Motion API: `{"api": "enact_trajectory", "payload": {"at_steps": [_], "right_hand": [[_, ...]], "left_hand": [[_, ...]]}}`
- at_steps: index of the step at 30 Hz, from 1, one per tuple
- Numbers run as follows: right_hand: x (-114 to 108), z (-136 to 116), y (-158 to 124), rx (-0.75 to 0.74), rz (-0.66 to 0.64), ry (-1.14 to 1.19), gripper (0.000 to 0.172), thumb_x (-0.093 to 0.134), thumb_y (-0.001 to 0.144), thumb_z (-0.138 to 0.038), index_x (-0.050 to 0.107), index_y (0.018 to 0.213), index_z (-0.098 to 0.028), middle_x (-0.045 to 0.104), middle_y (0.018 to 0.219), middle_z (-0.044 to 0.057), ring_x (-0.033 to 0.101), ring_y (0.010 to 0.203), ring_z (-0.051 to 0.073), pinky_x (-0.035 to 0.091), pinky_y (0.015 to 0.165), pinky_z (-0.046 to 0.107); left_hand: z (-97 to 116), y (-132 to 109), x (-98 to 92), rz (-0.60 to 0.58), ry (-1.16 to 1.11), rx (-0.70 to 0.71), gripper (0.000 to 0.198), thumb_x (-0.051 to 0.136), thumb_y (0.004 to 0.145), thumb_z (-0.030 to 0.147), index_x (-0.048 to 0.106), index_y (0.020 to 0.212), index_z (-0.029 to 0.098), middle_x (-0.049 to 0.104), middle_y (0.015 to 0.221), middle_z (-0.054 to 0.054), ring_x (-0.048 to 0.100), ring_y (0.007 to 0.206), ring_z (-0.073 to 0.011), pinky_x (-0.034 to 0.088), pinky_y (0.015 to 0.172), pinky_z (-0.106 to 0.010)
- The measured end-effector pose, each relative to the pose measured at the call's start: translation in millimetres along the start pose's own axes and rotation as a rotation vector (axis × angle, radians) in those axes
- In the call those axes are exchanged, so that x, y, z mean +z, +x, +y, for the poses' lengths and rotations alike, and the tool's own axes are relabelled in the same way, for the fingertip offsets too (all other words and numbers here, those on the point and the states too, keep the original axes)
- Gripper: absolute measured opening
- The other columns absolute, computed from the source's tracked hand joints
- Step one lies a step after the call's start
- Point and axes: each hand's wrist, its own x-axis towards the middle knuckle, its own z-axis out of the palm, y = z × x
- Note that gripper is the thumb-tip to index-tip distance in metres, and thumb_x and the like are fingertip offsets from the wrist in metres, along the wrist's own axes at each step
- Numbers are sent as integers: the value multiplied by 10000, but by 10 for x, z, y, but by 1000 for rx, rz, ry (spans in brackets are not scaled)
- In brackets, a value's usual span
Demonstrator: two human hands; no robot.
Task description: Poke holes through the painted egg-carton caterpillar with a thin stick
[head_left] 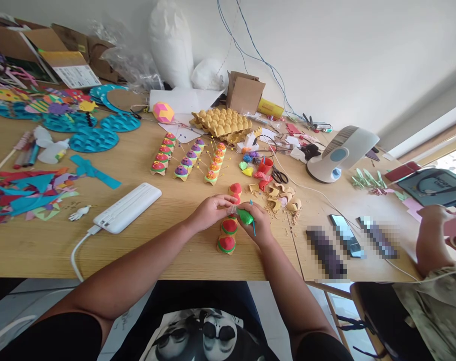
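Note:
My right hand (258,224) is closed around a bright green lump of modelling clay (246,216), apparently in clear plastic. A thin blue stick (254,228) sticks out between its fingers. The fingertips of my left hand (211,209) pinch the clear plastic (231,209) at the lump's left end. Directly below both hands lies an egg-carton strip (228,235) with red domes and green bands, its middle part hidden by the hands. Further back stand three finished-looking painted strips: a red one (163,154), a purple one (189,159) and an orange one (215,163), with pin-like antennae on some.
Torn carton scraps (282,195), black scissors (279,175) and coloured clay packets (247,169) lie to the right, near a white fan (338,155). A white power bank (128,208) lies left. Egg trays (222,123) sit behind. At far right, another person's hand (433,235) holds pink paper.

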Motion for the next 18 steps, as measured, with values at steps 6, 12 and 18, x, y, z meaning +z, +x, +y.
{"api": "enact_trajectory", "payload": {"at_steps": [6, 12, 18], "right_hand": [[-3, 52, 15, -34, -42, -6, 315, 767, 888, -299, 668, 1186, -276, 772, 1027, 70, 714, 879, 214, 574, 778, 350], [-30, 25, -3, -15, -17, 13, 210, 755, 887, -285, 692, 1087, -262, 776, 960, 60, 721, 845, 203, 568, 758, 334], [-32, -6, -10, 47, -34, -5, 136, 744, 880, -310, 704, 994, -249, 749, 875, 50, 683, 773, 198, 542, 720, 333]], "left_hand": [[-38, -15, 25, 20, -38, 10, 296, 731, 870, 489, 823, 896, 209, 701, 1240, -104, 631, 1231, -271, 504, 1064, -397], [27, -20, 6, -23, 31, 17, 277, 735, 866, 484, 832, 900, 226, 682, 1293, -100, 610, 1269, -281, 454, 1122, -417], [24, -22, 26, -77, -119, -74, 329, 770, 825, 510, 832, 930, 205, 648, 1348, -122, 609, 1284, -300, 504, 1079, -421]]}}
